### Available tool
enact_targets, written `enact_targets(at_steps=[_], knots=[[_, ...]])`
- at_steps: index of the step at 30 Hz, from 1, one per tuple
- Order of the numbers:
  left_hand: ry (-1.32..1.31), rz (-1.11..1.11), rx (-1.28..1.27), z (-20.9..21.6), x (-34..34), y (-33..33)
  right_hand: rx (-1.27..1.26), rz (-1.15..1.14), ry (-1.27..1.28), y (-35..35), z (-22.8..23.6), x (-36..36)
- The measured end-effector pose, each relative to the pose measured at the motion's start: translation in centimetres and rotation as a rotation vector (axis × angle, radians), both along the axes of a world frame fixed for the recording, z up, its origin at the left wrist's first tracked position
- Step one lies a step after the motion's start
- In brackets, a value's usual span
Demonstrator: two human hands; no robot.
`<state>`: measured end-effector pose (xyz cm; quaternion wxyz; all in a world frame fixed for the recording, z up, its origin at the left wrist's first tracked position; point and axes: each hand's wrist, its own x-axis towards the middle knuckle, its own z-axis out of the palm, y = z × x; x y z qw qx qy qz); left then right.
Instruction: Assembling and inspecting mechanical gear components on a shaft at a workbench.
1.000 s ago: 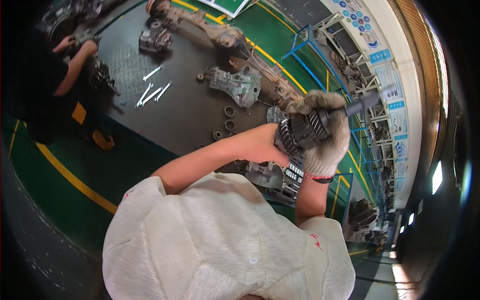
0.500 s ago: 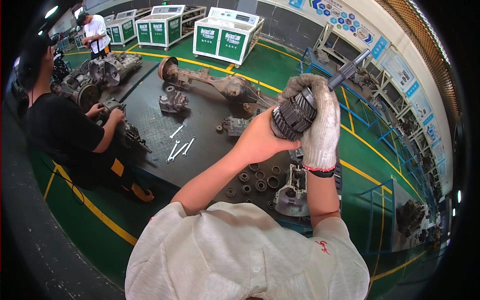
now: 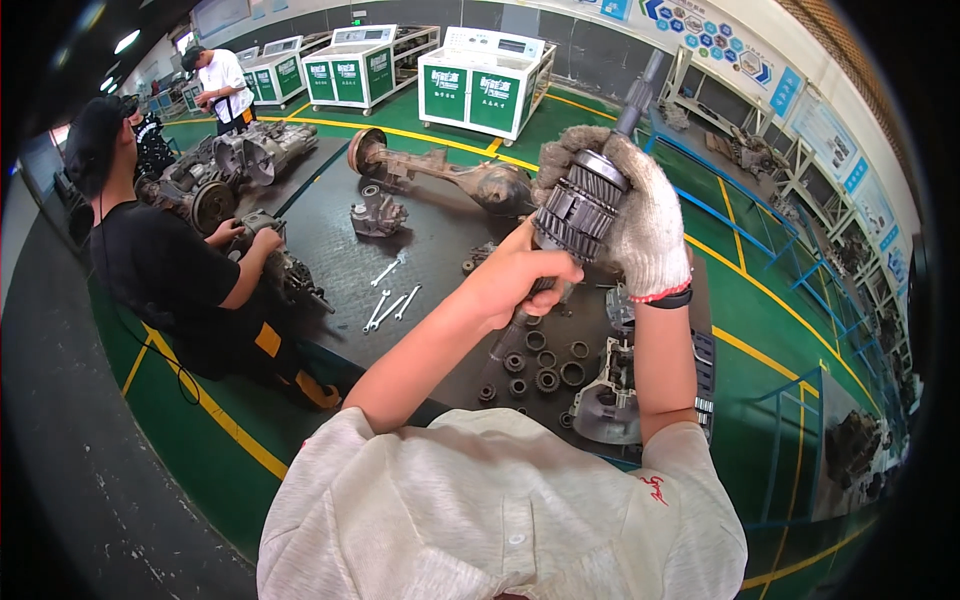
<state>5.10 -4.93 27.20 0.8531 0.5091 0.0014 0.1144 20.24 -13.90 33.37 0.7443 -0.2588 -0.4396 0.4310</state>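
Note:
A gear shaft [image 3: 578, 212] with several dark toothed gears is held up over the table, tilted so its splined end points away to the upper right. My bare left hand [image 3: 522, 275] wraps round the lower part of the shaft, just below the gears. On my right hand [image 3: 640, 215] is a white knitted glove with a red cuff; it grips the gears and the upper shaft from the right side. Its fingertips, grey with dirt, curl over the far side. The shaft's lower end [image 3: 508, 338] sticks out beneath my left hand.
Several bearing rings [image 3: 546, 380] lie below my hands beside a metal housing [image 3: 608, 400]. Left of them are wrenches [image 3: 383, 312] and a small gear unit [image 3: 378, 214]. An axle [image 3: 450, 175] spans the table's far side. A co-worker in black [image 3: 165, 250] handles parts at left.
The shaft has swung more upright and its lower end now shows. My left hand has shifted down onto the shaft below the gears. The whole view has turned slightly.

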Motion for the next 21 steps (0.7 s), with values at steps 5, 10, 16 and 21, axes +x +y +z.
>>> enact_targets(at_steps=[5, 10, 16, 21], knots=[[0.024, 0.065, 0.108, -0.6, -0.3, 0.8, 0.004, -0.241, -0.571, -1.0, 0.1, 3.6], [0.015, 0.038, 0.255, -2.5, 0.9, 1.3, -0.106, -0.488, -0.35, -2.1, -0.7, 6.2], [-0.205, 0.102, 0.336, -4.6, 1.0, 1.4, 0.403, -1.312, -1.248, -4.8, 3.0, 0.8], [-0.155, 0.153, 0.358, -5.3, 0.8, 2.7, 0.168, -1.109, -2.555, -4.7, 7.4, -1.9]])
